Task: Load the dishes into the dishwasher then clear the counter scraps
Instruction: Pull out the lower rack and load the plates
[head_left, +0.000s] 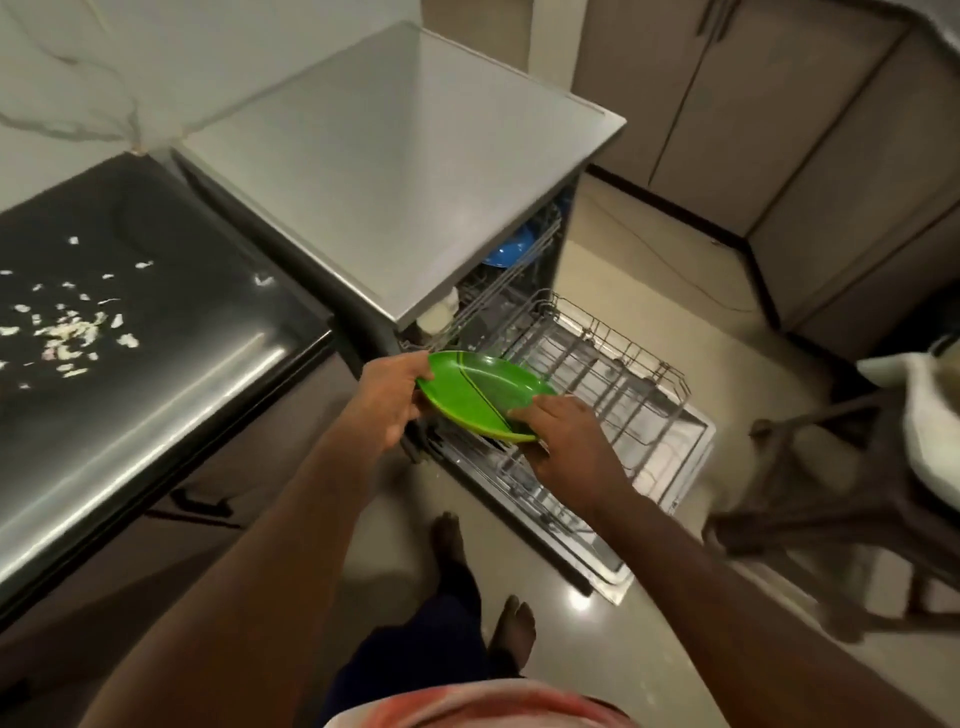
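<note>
Left hand (390, 399) and right hand (563, 439) pinch opposite rims of round green plastic plate (475, 391) above grey wire dishwasher rack (613, 364); missing the tines, it could fall flat.

The left hand (389, 400) and the right hand (566, 441) are bare, and the forearms behind them are uncovered along all their visible length. Behind the hands, between the two forearms, a plain dark blue garment (415, 665) covers the legs. Two bare feet show at its edge: the farther foot (449, 538) below the gap between the hands, the nearer foot (519, 621) closer to the right forearm. Farthest behind the hands, a blurred top (467, 709) is blotched pinkish red and white.
</note>
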